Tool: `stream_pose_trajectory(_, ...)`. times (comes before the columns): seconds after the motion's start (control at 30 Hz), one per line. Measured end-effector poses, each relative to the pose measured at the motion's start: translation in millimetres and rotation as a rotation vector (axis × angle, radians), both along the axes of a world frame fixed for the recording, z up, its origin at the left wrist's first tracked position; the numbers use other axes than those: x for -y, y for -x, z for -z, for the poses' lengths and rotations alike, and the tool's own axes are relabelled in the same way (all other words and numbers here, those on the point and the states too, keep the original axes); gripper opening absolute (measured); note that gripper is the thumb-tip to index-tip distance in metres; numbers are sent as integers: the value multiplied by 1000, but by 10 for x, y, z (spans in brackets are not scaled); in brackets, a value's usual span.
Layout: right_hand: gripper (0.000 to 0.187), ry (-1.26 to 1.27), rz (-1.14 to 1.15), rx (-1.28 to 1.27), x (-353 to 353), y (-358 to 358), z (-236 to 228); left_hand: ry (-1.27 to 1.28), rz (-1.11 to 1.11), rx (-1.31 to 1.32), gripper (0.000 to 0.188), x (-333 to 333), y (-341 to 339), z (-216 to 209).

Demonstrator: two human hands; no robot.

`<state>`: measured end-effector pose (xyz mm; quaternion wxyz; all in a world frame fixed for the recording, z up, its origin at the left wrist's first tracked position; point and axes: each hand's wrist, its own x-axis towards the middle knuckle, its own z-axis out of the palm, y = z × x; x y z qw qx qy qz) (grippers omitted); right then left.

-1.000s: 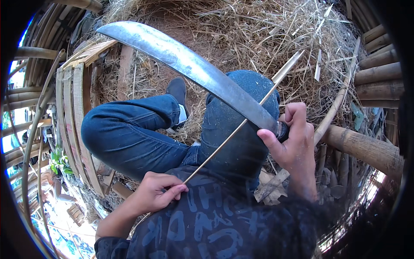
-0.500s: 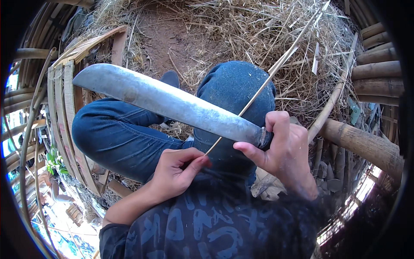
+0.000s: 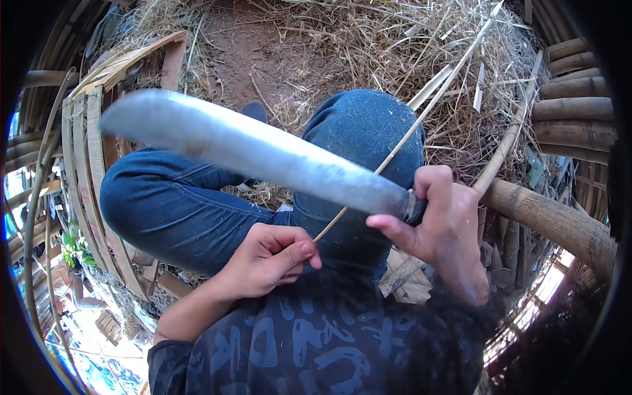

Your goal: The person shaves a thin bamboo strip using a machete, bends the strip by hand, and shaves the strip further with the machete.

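My right hand [image 3: 444,227] grips the dark handle of a machete [image 3: 263,155], its thumb stretched along the base of the blade. The wide grey blade reaches across my legs to the upper left and is slightly blurred. Between the thumb and fingers of my left hand [image 3: 280,257] is the near end of a thin bamboo strip [image 3: 398,143]. The strip slants up to the far right, passing under the blade near the handle and over my raised knee [image 3: 359,125]. Whether blade and strip touch, I cannot tell.
Dry straw and shavings [image 3: 388,39] cover the ground ahead, around a patch of bare soil [image 3: 253,56]. A slatted wooden crate [image 3: 95,178] stands on the left. A thick bamboo pole [image 3: 553,220] lies at right, near stacked bamboo [image 3: 573,108]. Split pieces [image 3: 405,276] rest beside my right forearm.
The machete blade has shifted and blurs with motion. My right hand has moved slightly right. My left hand still pinches the strip's near end, its fingers slightly more visible.
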<state>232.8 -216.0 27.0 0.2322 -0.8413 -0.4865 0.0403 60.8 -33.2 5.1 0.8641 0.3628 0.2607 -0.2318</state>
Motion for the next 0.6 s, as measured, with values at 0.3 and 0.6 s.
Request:
stream_pose_trajectory(0.3, 60, 22, 242, 8, 54, -318, 51, 114, -2, 33, 26, -59, 84, 98)
stream_pose_trajectory(0.6, 63, 35, 16, -33, -41, -188, -1, 116, -39, 29, 23, -63, 78, 123)
